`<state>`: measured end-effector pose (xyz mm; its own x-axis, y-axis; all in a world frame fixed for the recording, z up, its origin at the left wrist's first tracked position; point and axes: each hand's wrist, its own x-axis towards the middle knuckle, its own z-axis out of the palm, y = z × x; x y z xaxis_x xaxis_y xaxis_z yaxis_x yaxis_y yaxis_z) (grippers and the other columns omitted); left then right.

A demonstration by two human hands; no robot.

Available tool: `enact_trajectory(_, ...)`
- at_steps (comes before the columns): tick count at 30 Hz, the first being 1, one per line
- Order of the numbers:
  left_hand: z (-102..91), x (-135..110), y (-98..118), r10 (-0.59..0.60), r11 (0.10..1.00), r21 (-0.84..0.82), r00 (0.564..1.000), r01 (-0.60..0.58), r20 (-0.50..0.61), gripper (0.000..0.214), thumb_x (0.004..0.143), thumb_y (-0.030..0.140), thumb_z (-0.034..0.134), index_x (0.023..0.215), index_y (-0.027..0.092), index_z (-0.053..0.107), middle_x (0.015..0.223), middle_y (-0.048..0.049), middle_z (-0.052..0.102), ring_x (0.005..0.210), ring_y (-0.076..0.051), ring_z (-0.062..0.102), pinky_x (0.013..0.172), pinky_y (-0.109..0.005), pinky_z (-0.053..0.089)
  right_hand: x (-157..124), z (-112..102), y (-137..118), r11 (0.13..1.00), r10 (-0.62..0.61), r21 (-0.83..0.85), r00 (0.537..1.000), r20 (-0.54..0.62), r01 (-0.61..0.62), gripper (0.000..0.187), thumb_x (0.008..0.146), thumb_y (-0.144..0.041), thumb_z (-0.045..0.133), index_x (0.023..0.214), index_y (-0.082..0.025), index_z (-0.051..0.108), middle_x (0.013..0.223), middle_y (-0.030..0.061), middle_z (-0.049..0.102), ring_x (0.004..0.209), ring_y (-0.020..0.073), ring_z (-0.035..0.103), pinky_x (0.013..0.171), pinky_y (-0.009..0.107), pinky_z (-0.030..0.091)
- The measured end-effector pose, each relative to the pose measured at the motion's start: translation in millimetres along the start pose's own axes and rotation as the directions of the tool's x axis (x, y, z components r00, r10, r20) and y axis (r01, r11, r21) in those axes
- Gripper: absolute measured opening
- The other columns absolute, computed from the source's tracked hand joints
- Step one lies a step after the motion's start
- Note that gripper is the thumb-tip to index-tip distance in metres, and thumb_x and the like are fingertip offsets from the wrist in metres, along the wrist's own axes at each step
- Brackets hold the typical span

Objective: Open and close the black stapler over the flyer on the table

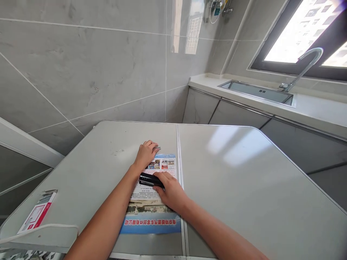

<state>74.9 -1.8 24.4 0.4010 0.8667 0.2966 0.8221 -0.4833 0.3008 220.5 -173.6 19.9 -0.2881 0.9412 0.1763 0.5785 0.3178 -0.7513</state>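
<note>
My right hand is closed around a black stapler, which lies across a printed leaflet. Just beyond the leaflet's far edge, my left hand pinches a small grey metal strip that looks like a row of staples. The leaflet has blue ends, small pictures and printed text, and it reads upside down from here. My left forearm covers part of its left side, and my right hand hides one end of the stapler.
The leaflet rests on a light grey folding table, left of its centre seam. A red and white packet lies at the left edge, near a white curved rail. Behind stand a tiled wall and a counter with a sink.
</note>
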Motion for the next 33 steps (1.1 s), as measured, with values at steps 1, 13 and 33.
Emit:
enact_trajectory(1, -3.9, 0.1, 0.8, -0.017, 1.000, 0.003, 0.998, 0.017, -0.054, 0.019, 0.100, 0.029, 0.063, 0.116, 0.022, 0.070, 0.124, -0.0111, 0.066, 0.114, -0.028, 0.059, 0.097, -0.044, 0.048, -0.7, -0.4, 0.4, 1.000, -0.002, 0.002, 1.000, -0.014, 0.002, 0.041, 0.092, -0.014, 0.067, 0.132, -0.023, 0.059, 0.122, 0.0088, 0.070, 0.113, 0.0253, 0.064, 0.097, 0.039, 0.051)
enact_trajectory(13, -58.1, -81.8, -14.5, -0.037, 0.977, -0.212, 0.995, 0.017, -0.093, 0.023, 0.103, 0.026, 0.045, 0.108, 0.023, 0.067, 0.108, -0.0059, 0.070, 0.104, -0.022, 0.066, 0.095, -0.037, 0.053, 1.5, -11.7, 5.3, 0.995, -0.038, 0.088, 0.999, -0.029, 0.040, 0.044, 0.083, -0.008, 0.070, 0.124, -0.023, 0.066, 0.119, 0.0076, 0.072, 0.112, 0.0249, 0.066, 0.100, 0.040, 0.050)
enact_trajectory(33, -46.9, -123.9, -26.0, 0.138, 0.928, -0.360, 0.985, -0.094, 0.100, 0.018, 0.093, 0.018, 0.055, 0.096, 0.024, 0.072, 0.111, -0.0079, 0.071, 0.114, -0.025, 0.061, 0.105, -0.043, 0.047, -0.7, -34.8, 11.7, 0.987, -0.150, 0.066, 0.988, 0.031, 0.148, 0.041, 0.077, -0.018, 0.079, 0.118, -0.022, 0.072, 0.108, 0.0053, 0.076, 0.099, 0.0238, 0.069, 0.089, 0.034, 0.051)
